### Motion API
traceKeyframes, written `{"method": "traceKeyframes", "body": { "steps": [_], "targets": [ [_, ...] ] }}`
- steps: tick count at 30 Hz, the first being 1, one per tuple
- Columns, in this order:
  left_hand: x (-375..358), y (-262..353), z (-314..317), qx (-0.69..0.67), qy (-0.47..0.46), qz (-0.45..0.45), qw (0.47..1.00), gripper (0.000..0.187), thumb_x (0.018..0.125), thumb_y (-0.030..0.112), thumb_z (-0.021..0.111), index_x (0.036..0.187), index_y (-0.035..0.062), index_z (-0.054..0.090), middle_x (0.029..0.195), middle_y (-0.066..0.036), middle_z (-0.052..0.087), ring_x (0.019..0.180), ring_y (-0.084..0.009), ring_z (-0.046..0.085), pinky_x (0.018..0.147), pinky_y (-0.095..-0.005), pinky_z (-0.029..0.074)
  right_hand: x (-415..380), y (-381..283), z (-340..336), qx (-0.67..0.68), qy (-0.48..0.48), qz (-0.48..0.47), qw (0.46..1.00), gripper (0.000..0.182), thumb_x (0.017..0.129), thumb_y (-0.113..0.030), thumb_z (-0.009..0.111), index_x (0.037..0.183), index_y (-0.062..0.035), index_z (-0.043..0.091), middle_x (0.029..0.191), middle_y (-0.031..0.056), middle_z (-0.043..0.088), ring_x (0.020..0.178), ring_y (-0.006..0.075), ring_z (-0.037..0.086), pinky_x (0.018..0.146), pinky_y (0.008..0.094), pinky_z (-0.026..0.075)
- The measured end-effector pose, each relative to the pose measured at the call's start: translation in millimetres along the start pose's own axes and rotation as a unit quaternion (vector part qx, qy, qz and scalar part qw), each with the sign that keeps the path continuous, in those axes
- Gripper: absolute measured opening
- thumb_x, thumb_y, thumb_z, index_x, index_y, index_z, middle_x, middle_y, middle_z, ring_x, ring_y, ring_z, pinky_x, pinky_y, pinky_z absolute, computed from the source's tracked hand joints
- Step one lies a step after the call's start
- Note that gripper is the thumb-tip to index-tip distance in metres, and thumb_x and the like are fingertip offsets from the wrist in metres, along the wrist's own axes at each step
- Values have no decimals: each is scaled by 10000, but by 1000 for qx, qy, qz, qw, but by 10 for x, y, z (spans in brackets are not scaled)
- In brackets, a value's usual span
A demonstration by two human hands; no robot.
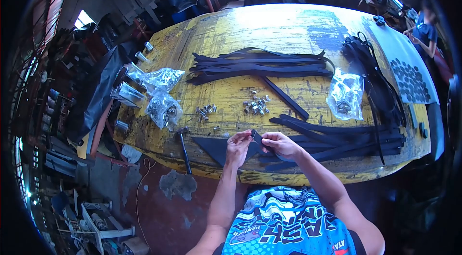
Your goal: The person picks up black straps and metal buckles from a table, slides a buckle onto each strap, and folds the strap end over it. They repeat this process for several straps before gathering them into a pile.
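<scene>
Near the front edge of the yellow table (163,52), my left hand (238,146) pinches the end of a dark strap (256,135). My right hand (281,145) grips the same strap just to the right. Under my hands lies a dark triangular sheet (211,148). Small metal pieces form two piles, one (256,104) beyond my hands and one (206,111) to the left. More dark straps lie in a bundle (337,139) at the right and another bundle (260,65) farther back. A hammer (185,151) rests left of the sheet.
Clear plastic bags (163,108) sit at the left and another (345,93) at the right. Metal cylinders (141,56) stand on the left edge. Hanging straps (373,72) and a pale sheet with dark discs (409,79) lie right. A person (425,31) is at the far right.
</scene>
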State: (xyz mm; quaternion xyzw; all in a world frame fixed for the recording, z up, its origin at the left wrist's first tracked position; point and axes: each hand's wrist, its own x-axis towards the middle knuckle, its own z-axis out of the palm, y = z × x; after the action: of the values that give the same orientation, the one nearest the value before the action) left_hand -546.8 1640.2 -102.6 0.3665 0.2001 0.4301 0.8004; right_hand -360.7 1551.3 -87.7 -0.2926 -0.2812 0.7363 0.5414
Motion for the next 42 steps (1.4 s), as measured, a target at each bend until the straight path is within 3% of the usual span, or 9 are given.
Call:
{"method": "traceKeyframes", "body": {
  "steps": [20,23,32,34,35,36,38,40,42],
  "targets": [
    [4,215,225,172,-30,-27,984,196,835,-134,647,964,8,684,985,-81,697,923,-138,662,875,-270,549,94,-46,18,-77,-33,-43,996,180,1004,-169,547,1022,-2,612,881,11,603,785,76,540,734,224,436],
    [-3,129,17,156,-14,-18,988,192,840,-130,644,968,7,686,979,-77,696,914,-135,663,870,-255,544,44,-168,238,-106,35,-92,989,195,997,-173,559,1055,2,623,973,29,604,849,99,571,775,250,455],
    [-174,95,7,251,-3,-65,966,170,852,-24,701,1021,-17,688,946,-40,707,849,-68,626,776,-202,512,328,-420,371,-432,27,-102,896,121,893,-110,675,996,-52,703,1026,73,630,952,125,607,791,280,489],
    [-228,132,19,393,15,-135,909,177,845,39,729,1008,-20,694,923,-41,711,830,-68,624,745,-220,511,414,-516,617,-438,35,-41,897,120,901,-57,663,1013,-21,680,1013,52,653,918,118,629,756,257,522],
    [-237,149,18,462,21,-168,871,190,842,71,744,1001,-21,696,911,-42,713,821,-67,622,730,-229,510,557,-393,620,-394,18,-115,912,134,910,-40,641,1039,-22,669,988,44,664,892,112,638,743,252,534],
    [-246,107,-63,466,14,-135,874,194,841,91,748,989,-25,697,897,-47,713,810,-74,623,723,-238,509,700,-274,624,-348,4,-190,918,152,918,-23,620,1065,-23,658,962,36,675,865,106,647,730,246,546],
    [-245,-38,-268,472,-10,-70,879,212,840,131,755,963,-32,699,870,-55,715,786,-86,623,710,-255,508,722,-363,938,-243,3,-106,964,159,941,-17,587,1096,-20,620,966,31,662,857,100,642,746,248,560],
    [-265,-176,-477,499,7,52,865,208,866,117,707,996,-44,684,898,-79,715,829,-132,638,769,-313,519,763,-351,1188,-178,-25,-123,976,115,965,-44,566,1074,-16,589,923,23,644,817,95,634,725,251,561],
    [-214,-184,-681,524,9,50,850,255,855,118,715,1045,-38,648,949,-85,694,875,-143,624,803,-320,504,784,-331,1375,-172,-67,-150,971,64,984,-13,511,1040,-9,541,900,3,584,779,85,584,690,254,539]
  ]
}}
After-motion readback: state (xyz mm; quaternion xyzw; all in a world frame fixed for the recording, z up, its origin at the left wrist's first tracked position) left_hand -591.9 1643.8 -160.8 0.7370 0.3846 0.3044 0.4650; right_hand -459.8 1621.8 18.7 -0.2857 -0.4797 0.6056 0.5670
